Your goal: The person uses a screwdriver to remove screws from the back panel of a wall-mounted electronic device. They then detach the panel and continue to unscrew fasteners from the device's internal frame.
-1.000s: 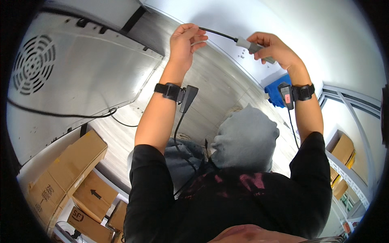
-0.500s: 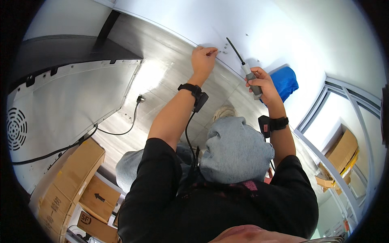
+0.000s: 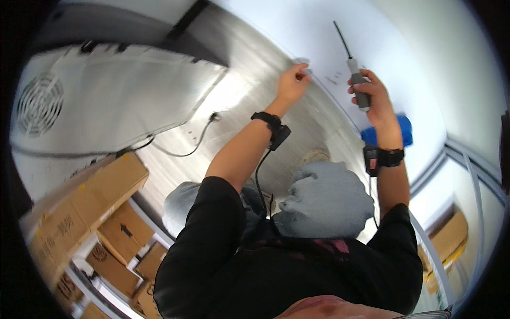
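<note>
My right hand (image 3: 380, 97) is wrapped round the grey handle of a screwdriver (image 3: 361, 91). Its thin dark shaft points up and away over a white panel (image 3: 382, 40). To the left, my left hand (image 3: 294, 85) hovers by the panel's near edge with thumb and fingers curled together; whatever they hold, if anything, is too small to make out. Between the two hands, several small dark bits (image 3: 334, 78), blurred, lie on the panel. A crumpled blue bundle (image 3: 406, 130) rests beside my right wrist.
At left stands a metal cabinet (image 3: 122, 101) with a round vent. A black cord with a plug (image 3: 213, 117) lies on the grey floor (image 3: 241, 87). Cardboard boxes (image 3: 90, 196) fill the lower left; a metal frame (image 3: 433, 165) and another carton (image 3: 450, 234) are at right.
The whole view has swung, so the surroundings shift in the picture. My left hand has moved off from beside the small bits. The screwdriver remains in my right hand, more upright in the picture.
</note>
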### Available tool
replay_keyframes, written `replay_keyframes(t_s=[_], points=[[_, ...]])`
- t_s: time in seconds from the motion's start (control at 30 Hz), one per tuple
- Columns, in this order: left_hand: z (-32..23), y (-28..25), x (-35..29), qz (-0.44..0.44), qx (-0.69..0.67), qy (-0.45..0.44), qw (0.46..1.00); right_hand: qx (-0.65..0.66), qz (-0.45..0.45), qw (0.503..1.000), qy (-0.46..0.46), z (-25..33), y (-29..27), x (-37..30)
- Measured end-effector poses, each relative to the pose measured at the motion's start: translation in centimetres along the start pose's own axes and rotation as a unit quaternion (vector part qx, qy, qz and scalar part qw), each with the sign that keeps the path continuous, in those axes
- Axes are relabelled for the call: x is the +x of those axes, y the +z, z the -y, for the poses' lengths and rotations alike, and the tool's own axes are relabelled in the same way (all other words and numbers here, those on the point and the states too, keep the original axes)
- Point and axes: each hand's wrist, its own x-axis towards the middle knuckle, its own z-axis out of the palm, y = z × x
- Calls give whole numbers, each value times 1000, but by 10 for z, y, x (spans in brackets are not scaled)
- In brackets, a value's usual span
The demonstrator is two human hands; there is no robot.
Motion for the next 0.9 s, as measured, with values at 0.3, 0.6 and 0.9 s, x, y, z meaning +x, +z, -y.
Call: replay_keyframes(t_s=[0.3, 0.6, 0.9], points=[[-85, -173, -4, -59, -187, -109, 974, -15, 137, 990, -41, 90, 167, 0], [-75, -235, -13, -33, -323, -116, 939, -53, 130, 987, 74, 32, 249, -29], [-44, -250, -18, 4, -362, -131, 923, -81, 148, 977, 128, -33, 242, -29]])
